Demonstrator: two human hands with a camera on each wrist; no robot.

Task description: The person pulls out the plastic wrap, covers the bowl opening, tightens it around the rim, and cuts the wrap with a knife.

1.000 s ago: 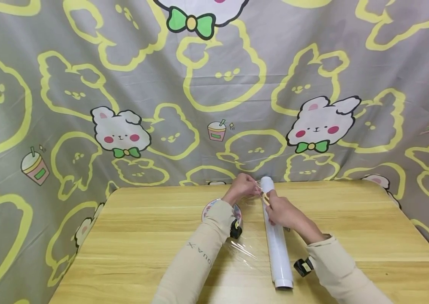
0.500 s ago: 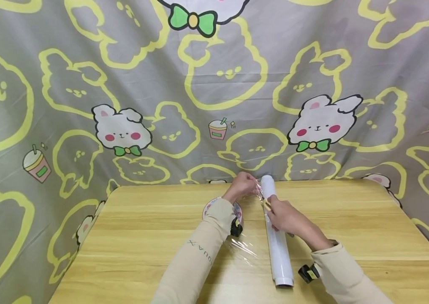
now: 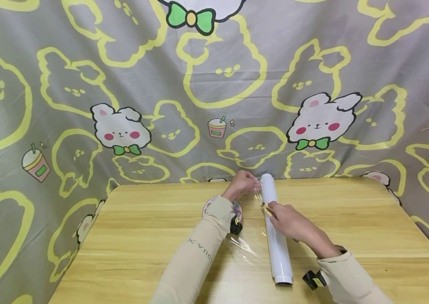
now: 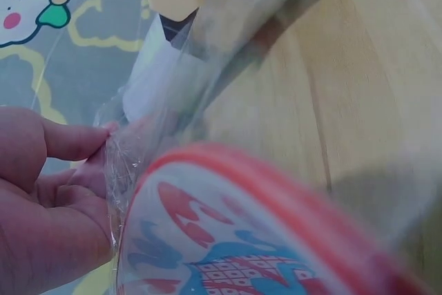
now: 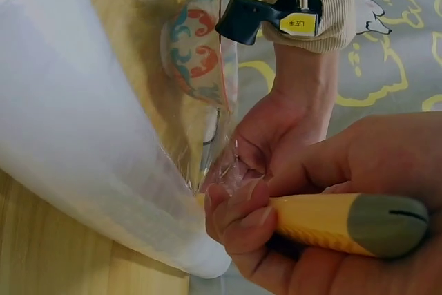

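Observation:
A roll of plastic wrap lies lengthwise on the table, with clear film drawn off to its left. At the far end my left hand pinches the bunched film edge between thumb and fingers. My right hand, over the roll, grips a yellow utility knife. In the left wrist view the knife's dark blade meets the stretched film beside the roll. A patterned bowl with a red rim stands left of the roll, under the film and partly hidden by my left forearm.
The wooden table ends at the back against a grey curtain with yellow cartoon outlines. Black camera mounts sit on both wrists, close to the table top.
My right hand has drawn the knife toward me along the roll, and the slack film by the left hand has lengthened. The left hand still pinches its edge, almost unmoved.

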